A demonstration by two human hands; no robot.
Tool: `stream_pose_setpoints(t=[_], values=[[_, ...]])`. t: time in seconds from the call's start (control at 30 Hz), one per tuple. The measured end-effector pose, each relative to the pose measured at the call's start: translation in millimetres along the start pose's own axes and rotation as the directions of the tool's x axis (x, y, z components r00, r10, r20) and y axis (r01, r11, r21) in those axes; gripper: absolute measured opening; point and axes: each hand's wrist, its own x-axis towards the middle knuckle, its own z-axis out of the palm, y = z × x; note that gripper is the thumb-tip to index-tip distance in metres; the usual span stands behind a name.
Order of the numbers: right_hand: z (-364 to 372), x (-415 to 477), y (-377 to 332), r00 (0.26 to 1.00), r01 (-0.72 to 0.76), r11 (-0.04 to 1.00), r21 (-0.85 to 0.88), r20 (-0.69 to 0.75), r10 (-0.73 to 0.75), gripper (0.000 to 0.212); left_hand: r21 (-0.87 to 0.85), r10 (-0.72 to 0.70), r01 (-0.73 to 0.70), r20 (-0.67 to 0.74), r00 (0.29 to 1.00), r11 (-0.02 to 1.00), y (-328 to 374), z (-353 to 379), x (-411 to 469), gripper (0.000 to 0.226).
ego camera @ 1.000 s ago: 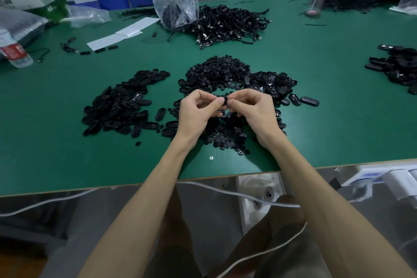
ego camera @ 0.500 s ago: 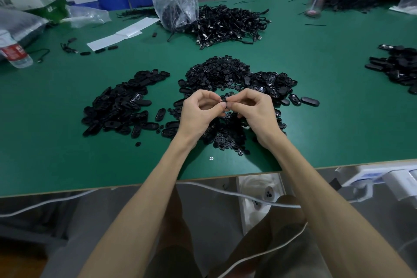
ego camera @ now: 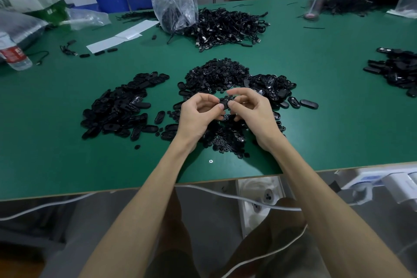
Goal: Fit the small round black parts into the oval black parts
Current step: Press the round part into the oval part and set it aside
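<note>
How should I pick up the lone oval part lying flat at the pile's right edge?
Come from above and pinch the oval part across its narrow width, at mid-length. It lies flat on the green table, long axis left to right, with bare table along both long sides, so fingertips should fit there.

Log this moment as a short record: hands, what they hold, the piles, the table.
left hand: pinches held part, raised above the table
right hand: pinches the same part from the other end
held part: black, seemingly oval; whether a round part sits in it cannot be told
round parts: heap behind the hands, more beneath them
oval parts: one pile left of the hands, another right
table: green
far side: cable pile, plastic bag
</note>
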Motion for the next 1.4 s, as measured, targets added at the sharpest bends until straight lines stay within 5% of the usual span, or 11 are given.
stream_pose_setpoints(t=[0.23, 0.87, 1.4], values=[[-1.3, 0.1, 3.9, 1.0, -0.024, 1.0, 0.003, -0.011, 0.024, 0.006, 0.022, 0.003, -0.004, 0.024, 1.0, 1.0, 2.6, 0.3, -1.8, 0.018], [0.4, -2.4, -0.5, 0.999, -0.024, 0.999, 0.034, 0.042, 0.023, 0.008, 0.211, 0.036, -0.04, 0.023, 0.999, 0.977, 6.0, 5.1, -2.1, 0.017], [-0.8, -4.1, -2.6, 1.0, -0.025, 1.0, 0.01, 0.011, 0.025, 0.008, 0.061, 0.038, -0.04, 0.036, 0.999, 0.997, 6.6, 0.5, -3.2, 0.017]])
